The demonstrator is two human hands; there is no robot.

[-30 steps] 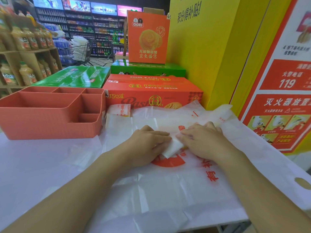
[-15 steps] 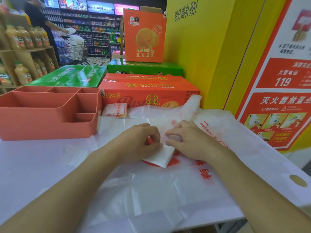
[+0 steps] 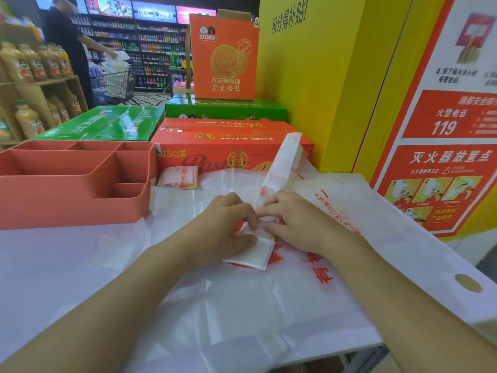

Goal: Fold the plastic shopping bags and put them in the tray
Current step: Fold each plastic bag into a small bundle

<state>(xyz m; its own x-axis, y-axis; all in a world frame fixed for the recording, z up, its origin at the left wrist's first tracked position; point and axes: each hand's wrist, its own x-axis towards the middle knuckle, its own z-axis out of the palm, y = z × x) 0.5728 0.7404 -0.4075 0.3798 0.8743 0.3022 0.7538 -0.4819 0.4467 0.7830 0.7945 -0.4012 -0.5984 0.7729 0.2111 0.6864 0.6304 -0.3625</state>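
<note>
- The red panel on the wall poster (image 3: 446, 122) to your right reads "火警电话 119", and below it "灭火器放置点" over numbered picture steps.
- The upright orange box (image 3: 224, 56) carries a bread-roll picture and "全麦面包"; the flat orange carton (image 3: 215, 146) in front of it shows "巧口滋" and large script starting "Past", partly hidden. The yellow pillar (image 3: 309, 76) has "积分得补贴!" at its top.
- The bag you are folding (image 3: 252, 255) is thin white translucent plastic with red print; it is narrowed into a strip, its near end a flat folded packet, its far end (image 3: 285, 160) standing up and tilted away from you.
- Your left hand (image 3: 223, 230) presses down on the packet's left side, fingers curled, thumb and forefinger pinched at the strip.
- Your right hand (image 3: 298, 224) lies fingers-down on the strip just right of the left hand, fingertips touching the plastic where the two hands meet; whether it grips or only presses you cannot tell.
- Beneath both hands spreads a larger white bag (image 3: 309, 300) with red characters and an oval handle hole (image 3: 468, 283), flat on the white table (image 3: 53, 265).
- An already folded bag (image 3: 178, 177) sits on the table just right of the coral divided tray (image 3: 72, 184), whose visible compartments hold no bags.
</note>
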